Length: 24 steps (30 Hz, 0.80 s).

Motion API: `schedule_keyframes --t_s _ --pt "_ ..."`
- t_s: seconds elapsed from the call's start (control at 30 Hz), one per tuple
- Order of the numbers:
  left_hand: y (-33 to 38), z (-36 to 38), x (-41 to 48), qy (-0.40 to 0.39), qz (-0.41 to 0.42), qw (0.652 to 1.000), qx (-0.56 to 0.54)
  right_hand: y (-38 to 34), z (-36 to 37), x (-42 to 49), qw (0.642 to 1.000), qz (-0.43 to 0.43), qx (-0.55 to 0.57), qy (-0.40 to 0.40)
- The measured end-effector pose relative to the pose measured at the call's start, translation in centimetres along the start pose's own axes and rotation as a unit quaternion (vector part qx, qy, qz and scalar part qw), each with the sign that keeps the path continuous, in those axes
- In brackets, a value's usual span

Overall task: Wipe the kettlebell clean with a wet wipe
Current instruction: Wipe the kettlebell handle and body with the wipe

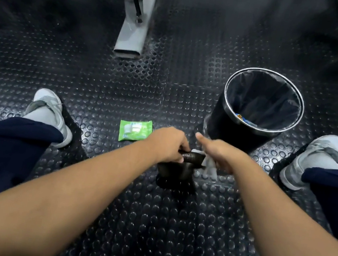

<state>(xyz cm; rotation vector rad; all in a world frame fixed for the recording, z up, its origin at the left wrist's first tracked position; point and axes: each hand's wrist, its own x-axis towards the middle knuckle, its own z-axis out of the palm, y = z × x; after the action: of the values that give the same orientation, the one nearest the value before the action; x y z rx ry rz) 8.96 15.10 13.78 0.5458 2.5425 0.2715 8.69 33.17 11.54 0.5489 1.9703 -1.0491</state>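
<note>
A black kettlebell [175, 172] stands on the studded rubber floor between my feet. My left hand [166, 144] grips the left part of its handle. My right hand [219, 152] holds a white wet wipe [209, 166] pressed against the right end of the handle, thumb sticking up. The wipe hangs down past the handle. Both hands hide much of the handle; the kettlebell's body shows below them. A green wet wipe pack [135, 129] lies flat on the floor just left of my left hand.
A black bin [255, 110] with a liner and metal rim stands right behind my right hand, some litter inside. Grey shoes [47, 112] [315, 160] sit to either side. A grey machine leg [133, 33] rests on the floor farther back.
</note>
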Motion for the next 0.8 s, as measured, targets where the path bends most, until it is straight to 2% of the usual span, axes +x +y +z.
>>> schedule_keyframes --t_s 0.07,0.13,0.27,0.37,0.47,0.53,0.6,0.8 --pt "-0.1 0.2 0.1 0.001 0.0 1.0 -0.001 -0.2 0.2 0.3 0.998 -0.006 -0.051 0.03" --pt "0.0 0.3 0.1 0.004 0.001 1.0 0.002 0.7 1.4 1.2 0.997 -0.002 -0.056 0.05" --pt "0.0 0.5 0.2 0.008 -0.001 1.0 0.004 4.1 3.7 3.4 0.99 -0.007 0.135 0.034" --pt "0.1 0.6 0.2 0.007 -0.002 1.0 0.005 5.3 4.0 2.6 0.948 0.003 0.315 -0.031" --pt "-0.1 0.9 0.2 0.011 -0.005 1.0 0.006 6.2 3.5 2.7 0.922 -0.01 0.38 -0.071" --pt "-0.1 1.0 0.1 0.012 -0.007 1.0 0.004 6.1 2.9 2.8 0.921 0.005 0.383 -0.075" --pt "0.0 1.1 0.1 0.013 -0.009 1.0 0.0 5.6 2.4 2.9 0.935 0.014 0.35 -0.061" --pt "0.0 1.3 0.0 0.023 -0.007 1.0 0.006 2.6 0.6 1.7 0.988 0.037 0.15 -0.02"
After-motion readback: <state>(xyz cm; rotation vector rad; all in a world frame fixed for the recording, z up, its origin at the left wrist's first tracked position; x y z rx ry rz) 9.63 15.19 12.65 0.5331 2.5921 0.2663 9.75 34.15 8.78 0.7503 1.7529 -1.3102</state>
